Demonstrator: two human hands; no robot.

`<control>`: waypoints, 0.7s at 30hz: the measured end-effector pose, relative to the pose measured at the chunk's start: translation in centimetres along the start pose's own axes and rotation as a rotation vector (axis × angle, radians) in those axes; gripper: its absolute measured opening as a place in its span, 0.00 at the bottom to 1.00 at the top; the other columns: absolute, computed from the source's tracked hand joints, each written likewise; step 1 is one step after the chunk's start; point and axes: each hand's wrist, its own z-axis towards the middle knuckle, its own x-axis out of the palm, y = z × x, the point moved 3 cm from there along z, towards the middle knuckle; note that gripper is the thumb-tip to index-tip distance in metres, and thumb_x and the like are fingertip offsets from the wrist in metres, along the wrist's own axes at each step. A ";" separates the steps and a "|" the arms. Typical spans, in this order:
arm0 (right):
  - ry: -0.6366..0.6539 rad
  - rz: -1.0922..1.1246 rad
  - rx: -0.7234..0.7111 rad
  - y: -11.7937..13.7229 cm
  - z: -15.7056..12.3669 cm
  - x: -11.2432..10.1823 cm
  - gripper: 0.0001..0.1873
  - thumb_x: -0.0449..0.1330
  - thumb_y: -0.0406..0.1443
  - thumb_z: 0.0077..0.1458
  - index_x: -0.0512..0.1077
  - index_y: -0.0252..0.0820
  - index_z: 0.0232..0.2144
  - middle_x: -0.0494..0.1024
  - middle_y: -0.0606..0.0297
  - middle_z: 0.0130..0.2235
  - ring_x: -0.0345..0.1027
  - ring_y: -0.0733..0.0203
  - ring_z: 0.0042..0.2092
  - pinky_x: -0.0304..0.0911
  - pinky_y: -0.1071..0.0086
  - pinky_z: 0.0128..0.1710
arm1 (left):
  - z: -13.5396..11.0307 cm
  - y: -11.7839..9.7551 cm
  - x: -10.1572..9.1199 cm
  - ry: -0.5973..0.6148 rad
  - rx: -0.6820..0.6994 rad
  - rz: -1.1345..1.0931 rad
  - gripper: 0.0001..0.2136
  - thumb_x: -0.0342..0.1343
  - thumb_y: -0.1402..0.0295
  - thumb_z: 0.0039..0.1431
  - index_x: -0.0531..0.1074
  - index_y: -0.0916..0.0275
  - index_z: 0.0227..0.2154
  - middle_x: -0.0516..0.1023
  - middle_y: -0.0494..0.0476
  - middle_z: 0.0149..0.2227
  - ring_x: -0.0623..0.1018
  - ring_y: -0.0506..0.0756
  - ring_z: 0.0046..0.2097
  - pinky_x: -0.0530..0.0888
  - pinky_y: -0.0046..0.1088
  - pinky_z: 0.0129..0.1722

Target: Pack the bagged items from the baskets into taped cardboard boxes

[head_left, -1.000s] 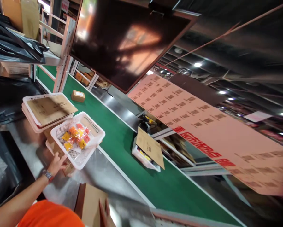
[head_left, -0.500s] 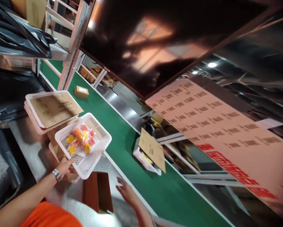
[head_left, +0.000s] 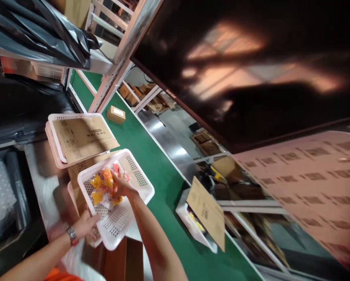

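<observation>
A white perforated plastic basket (head_left: 116, 230) sits tilted at the near edge of the green belt, holding several small clear plastic packets (head_left: 96, 198) with yellow, orange and red contents. My left hand (head_left: 86, 226), with a metal watch on the wrist, grips the basket's near-left rim. Down inside the basket is my right hand (head_left: 122, 186), its fingers curled around packets at the heap's right side; the fingertips are partly hidden. Below the basket stands an open brown cardboard box (head_left: 116, 259). Behind my left hand, part of another basket shows underneath.
Stacked baskets with a flat cardboard sheet (head_left: 85, 138) stand at the left. The green conveyor belt (head_left: 163, 168) carries a small carton (head_left: 116, 114) and a white basket (head_left: 183, 212) partly covered by cardboard. A large dark screen (head_left: 236, 97) hangs above; a metal post (head_left: 119, 66) rises at the upper left.
My right hand has moved from beside the cardboard box up and left into the basket, onto the packets. My left hand stays at the rim. The camera view has shifted.
</observation>
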 end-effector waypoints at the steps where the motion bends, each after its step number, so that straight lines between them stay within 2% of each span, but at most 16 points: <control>1: 0.003 -0.006 -0.024 -0.2 0.4 0.0 0.85 0.86 0.34 0.19 0.53 0.52 0.78 0.35 0.40 0.81 0.29 0.13 0.78 0.42 0.30 0.74 | 0.0 0.0 0.0 -0.002 0.017 0.010 0.30 0.72 0.40 0.46 0.73 0.60 0.39 0.83 0.58 0.31 0.81 0.56 0.29 0.76 0.29 0.23; 3: -0.025 0.008 -0.068 -0.6 0.5 0.2 0.75 0.85 0.35 0.24 0.61 0.49 0.76 0.40 0.41 0.81 0.35 0.17 0.78 0.44 0.35 0.74 | 0.0 0.0 -0.1 -0.015 0.025 0.019 0.30 0.72 0.40 0.46 0.72 0.60 0.39 0.83 0.58 0.32 0.82 0.57 0.31 0.77 0.29 0.23; 5: -0.080 0.034 -0.096 -0.9 -0.2 0.7 0.63 0.84 0.36 0.30 0.69 0.45 0.70 0.48 0.42 0.79 0.45 0.24 0.76 0.49 0.40 0.73 | -0.1 0.0 -0.2 -0.047 0.014 0.027 0.29 0.72 0.41 0.46 0.71 0.60 0.38 0.82 0.58 0.32 0.82 0.57 0.31 0.77 0.29 0.23; 7: -0.140 0.069 -0.120 -1.0 -1.3 1.4 0.47 0.81 0.36 0.36 0.76 0.43 0.62 0.60 0.45 0.74 0.58 0.32 0.70 0.57 0.45 0.70 | -0.2 0.0 -0.2 -0.054 0.004 0.034 0.29 0.72 0.41 0.47 0.71 0.60 0.36 0.82 0.58 0.32 0.82 0.57 0.31 0.78 0.29 0.24; 9: -0.190 0.116 -0.143 -0.9 -2.5 2.1 0.35 0.77 0.33 0.42 0.79 0.43 0.55 0.71 0.51 0.65 0.67 0.42 0.61 0.65 0.51 0.63 | -0.3 -0.2 -0.3 -0.045 0.006 0.055 0.28 0.72 0.41 0.48 0.72 0.61 0.35 0.82 0.58 0.32 0.82 0.57 0.32 0.79 0.30 0.25; 12: -0.256 0.179 -0.163 -0.7 -4.1 2.5 0.31 0.73 0.30 0.45 0.79 0.44 0.54 0.77 0.59 0.54 0.72 0.53 0.49 0.70 0.58 0.54 | -0.5 -0.6 -0.4 -0.048 0.007 0.094 0.26 0.71 0.43 0.51 0.73 0.61 0.33 0.81 0.58 0.31 0.82 0.58 0.33 0.79 0.30 0.26; 14: -0.315 0.210 -0.164 -0.6 -5.0 2.1 0.27 0.72 0.30 0.46 0.79 0.42 0.51 0.78 0.59 0.51 0.73 0.55 0.45 0.71 0.59 0.52 | -0.6 -0.9 -0.4 -0.065 0.015 0.096 0.24 0.71 0.46 0.52 0.72 0.60 0.36 0.81 0.58 0.33 0.83 0.60 0.36 0.79 0.29 0.25; 18: -0.479 0.286 -0.165 -0.5 -7.0 -0.5 0.18 0.66 0.33 0.50 0.80 0.39 0.45 0.80 0.57 0.49 0.76 0.51 0.49 0.71 0.57 0.55 | -1.2 -1.4 -0.6 -0.129 0.034 0.084 0.20 0.68 0.54 0.60 0.67 0.57 0.46 0.81 0.58 0.38 0.83 0.61 0.40 0.79 0.28 0.25; 21: -0.622 0.355 -0.148 -0.9 -9.8 -3.2 0.20 0.65 0.35 0.47 0.79 0.40 0.45 0.81 0.55 0.50 0.76 0.48 0.51 0.71 0.54 0.57 | -1.7 -1.7 -0.7 -0.145 0.039 0.114 0.18 0.63 0.57 0.67 0.64 0.58 0.51 0.80 0.58 0.40 0.83 0.60 0.38 0.79 0.28 0.24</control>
